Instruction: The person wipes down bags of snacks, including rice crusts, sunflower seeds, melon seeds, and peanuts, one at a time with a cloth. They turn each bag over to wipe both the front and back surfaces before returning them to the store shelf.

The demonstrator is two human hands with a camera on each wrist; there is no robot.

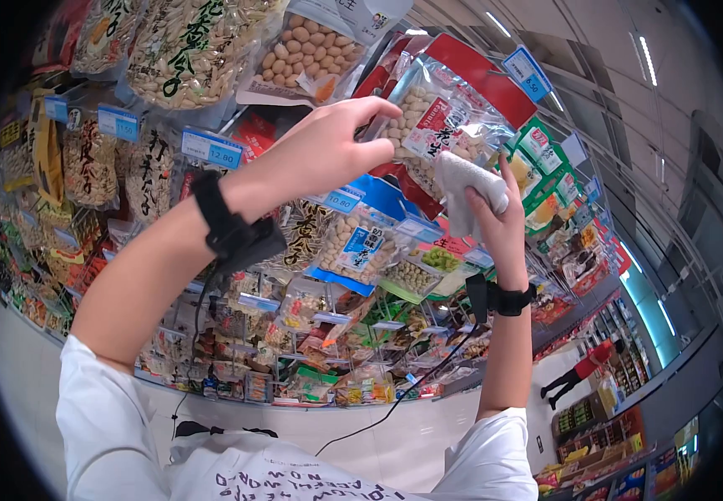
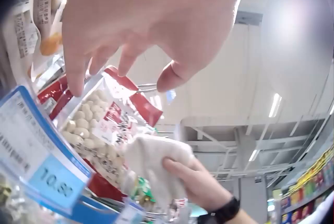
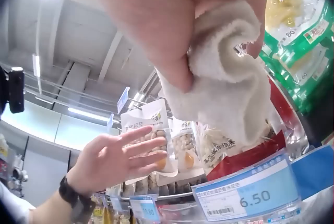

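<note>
A clear bag of pale nuts with a red header [image 1: 437,125] hangs high on a display rack. My left hand [image 1: 336,146] reaches up to its left edge, and its straight fingers [image 3: 151,153] lie against the bag [image 3: 151,122]. My right hand [image 1: 495,221] grips a bunched white cloth [image 1: 462,188] and holds it against the bag's lower right part. The left wrist view shows the cloth [image 2: 151,161] on the bag [image 2: 99,125], below my left hand [image 2: 156,15]. In the right wrist view my right hand [image 3: 172,20] has fingers and thumb curled round the cloth [image 3: 235,93].
The rack is packed with hanging snack bags and blue price tags, 12.80 [image 1: 211,149], 8.50 [image 1: 526,73] and 6.50 [image 3: 250,195]. Green packs [image 1: 545,159] hang to the right. A white floor runs below, and a person in red [image 1: 583,367] bends over down the aisle.
</note>
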